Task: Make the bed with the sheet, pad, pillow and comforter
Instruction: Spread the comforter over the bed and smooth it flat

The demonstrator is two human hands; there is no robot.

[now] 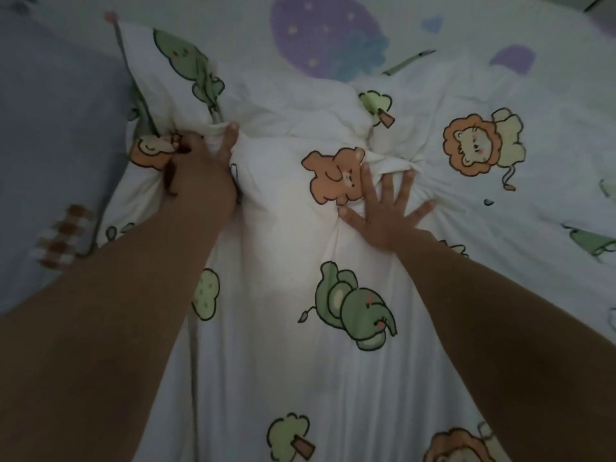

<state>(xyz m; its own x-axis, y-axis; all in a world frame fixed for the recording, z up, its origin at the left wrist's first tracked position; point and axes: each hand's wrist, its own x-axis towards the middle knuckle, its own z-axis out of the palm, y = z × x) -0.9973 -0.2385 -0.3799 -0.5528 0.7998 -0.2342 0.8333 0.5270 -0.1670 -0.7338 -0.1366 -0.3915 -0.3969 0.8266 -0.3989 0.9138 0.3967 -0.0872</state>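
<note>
Left hand (200, 176) seemingly grips comforter (283, 361); right (383, 216) presses.

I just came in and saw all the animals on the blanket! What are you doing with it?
A person is making the bed. Their left hand grips a bunched-up fold of the white animal-print comforter, while their right hand presses flat on it with fingers spread. The comforter is wrinkled and puffed up between the hands, not smoothed out yet. It lies over a pale sheet with purple shapes, and blue-grey fabric shows on the left.
</note>
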